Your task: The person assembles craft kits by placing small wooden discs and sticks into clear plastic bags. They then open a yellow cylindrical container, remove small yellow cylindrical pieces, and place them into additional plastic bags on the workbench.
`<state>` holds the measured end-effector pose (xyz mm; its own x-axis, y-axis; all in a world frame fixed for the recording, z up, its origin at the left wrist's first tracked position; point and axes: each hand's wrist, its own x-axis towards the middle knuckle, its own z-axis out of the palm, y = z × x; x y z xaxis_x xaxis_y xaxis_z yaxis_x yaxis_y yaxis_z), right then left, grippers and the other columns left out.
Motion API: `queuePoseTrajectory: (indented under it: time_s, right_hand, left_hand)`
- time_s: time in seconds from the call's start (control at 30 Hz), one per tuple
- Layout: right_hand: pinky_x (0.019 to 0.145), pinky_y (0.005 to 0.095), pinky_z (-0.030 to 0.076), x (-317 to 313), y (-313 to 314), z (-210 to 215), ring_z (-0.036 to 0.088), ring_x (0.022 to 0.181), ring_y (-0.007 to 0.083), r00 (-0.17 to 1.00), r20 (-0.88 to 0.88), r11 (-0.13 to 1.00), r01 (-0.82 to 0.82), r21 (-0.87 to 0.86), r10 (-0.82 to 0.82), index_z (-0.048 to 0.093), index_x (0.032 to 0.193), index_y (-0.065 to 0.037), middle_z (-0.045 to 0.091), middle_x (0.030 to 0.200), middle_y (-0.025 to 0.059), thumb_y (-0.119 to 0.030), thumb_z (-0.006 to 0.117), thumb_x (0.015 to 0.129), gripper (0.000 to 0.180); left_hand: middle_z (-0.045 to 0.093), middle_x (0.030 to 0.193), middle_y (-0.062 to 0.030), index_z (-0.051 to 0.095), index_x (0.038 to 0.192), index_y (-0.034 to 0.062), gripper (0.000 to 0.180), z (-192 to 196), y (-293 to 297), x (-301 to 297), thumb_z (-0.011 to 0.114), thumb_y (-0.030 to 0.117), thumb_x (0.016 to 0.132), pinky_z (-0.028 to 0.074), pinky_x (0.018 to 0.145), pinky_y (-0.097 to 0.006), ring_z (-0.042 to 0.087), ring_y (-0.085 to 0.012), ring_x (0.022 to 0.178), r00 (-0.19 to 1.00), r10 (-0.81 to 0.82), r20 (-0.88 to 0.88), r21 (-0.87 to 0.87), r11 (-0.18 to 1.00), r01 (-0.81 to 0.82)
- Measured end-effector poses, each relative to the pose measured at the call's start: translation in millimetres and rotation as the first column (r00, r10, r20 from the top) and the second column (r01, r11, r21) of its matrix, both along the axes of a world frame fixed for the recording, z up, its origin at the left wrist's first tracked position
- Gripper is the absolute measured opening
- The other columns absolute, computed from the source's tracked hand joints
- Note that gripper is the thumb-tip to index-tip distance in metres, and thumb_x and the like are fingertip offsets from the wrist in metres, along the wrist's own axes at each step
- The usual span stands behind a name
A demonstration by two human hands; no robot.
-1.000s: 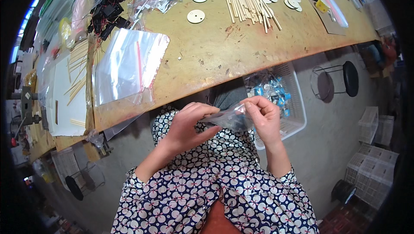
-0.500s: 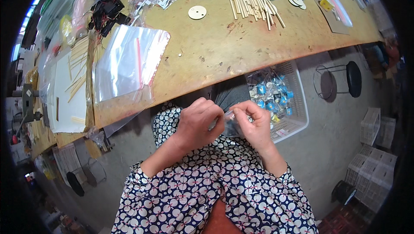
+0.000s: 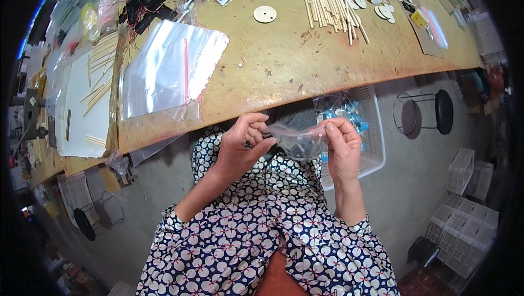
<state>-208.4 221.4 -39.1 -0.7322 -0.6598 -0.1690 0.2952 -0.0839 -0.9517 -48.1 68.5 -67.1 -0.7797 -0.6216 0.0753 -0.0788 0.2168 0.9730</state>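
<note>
A small clear plastic bag point(image 3: 301, 146) with dark and pale small parts inside hangs above my lap. My right hand point(image 3: 344, 146) pinches its upper right corner between thumb and fingers. At the bag's left edge is my left hand point(image 3: 237, 146), its thumb stretched apart from the loosely curled fingers, with no firm grip to be seen. The bag is a little blurred, so its contents are hard to name. Beyond my hands, a large clear zip bag point(image 3: 158, 78) with a red strip lies on the wooden table point(image 3: 256, 86).
Wooden sticks point(image 3: 330, 4), round wooden discs point(image 3: 265, 14) and black wired parts point(image 3: 144, 7) lie on the table. Below its edge stands a white basket point(image 3: 376, 132) holding bagged blue parts. A stool point(image 3: 444, 111) and grey crates point(image 3: 464, 228) are on the floor at right.
My hands have moved apart, the left one opening its fingers. The bag, earlier mostly covered between them, now shows stretched out from my right hand. The view has shifted slightly.
</note>
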Motion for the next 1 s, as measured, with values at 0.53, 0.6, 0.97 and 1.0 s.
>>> queuePoseTrajectory:
  time_s: [0.53, 0.6, 0.97, 1.0]
  right_hand:
    - [0.090, 0.0281, 0.048, -5, 7, -18, 0.065, 0.098, 0.0149, 0.954, -0.256, 0.983, -0.122, 0.140, 0.155, 0.069, 0.097, 0.003, 0.071, 0.107, 0.0131, -0.005, 0.062, 0.094, 0.011]
    - [0.090, 0.0290, 0.049, -4, 7, -18, 0.066, 0.097, 0.0159, 0.979, -0.173, 0.988, -0.087, 0.131, 0.109, 0.069, 0.097, 0.002, 0.072, 0.105, 0.0121, -0.007, 0.061, 0.095, 0.012]
    - [0.072, 0.0239, 0.050, -2, -1, -24, 0.067, 0.079, 0.0119, 0.991, -0.131, 0.993, -0.003, 0.121, 0.019, 0.066, 0.096, 0.000, 0.069, 0.085, 0.0051, -0.008, 0.059, 0.097, 0.010]
    - [0.068, 0.0224, 0.051, 0, -1, -24, 0.068, 0.075, 0.0116, 0.989, -0.146, 0.991, 0.002, 0.136, 0.018, 0.066, 0.096, 0.001, 0.070, 0.084, 0.0055, -0.008, 0.059, 0.098, 0.011]
  left_hand:
    - [0.060, 0.080, -0.0002, 0.069, 0.086, 0.0019, 0.020, -12, -12, -5, 0.064, 0.019, 0.096, 0.044, 0.069, -0.026, 0.055, -0.0094, 0.079, 0.946, -0.267, 0.183, -0.328, 0.891, 0.315]
    - [0.060, 0.079, -0.0010, 0.069, 0.085, 0.0024, 0.020, 2, -16, 1, 0.065, 0.019, 0.095, 0.044, 0.068, -0.026, 0.055, -0.0104, 0.077, 0.885, -0.440, -0.156, 0.228, 0.855, 0.465]
    - [0.065, 0.082, -0.0086, 0.066, 0.085, -0.0009, 0.016, -20, -17, -1, 0.058, 0.010, 0.093, 0.049, 0.072, -0.029, 0.062, -0.0185, 0.077, 0.992, -0.124, 0.032, -0.031, 0.992, 0.125]
    - [0.067, 0.084, -0.0101, 0.066, 0.085, -0.0010, 0.013, -18, -15, -4, 0.060, 0.009, 0.091, 0.050, 0.073, -0.031, 0.063, -0.0208, 0.079, 0.993, -0.110, 0.029, -0.169, 0.979, 0.114]
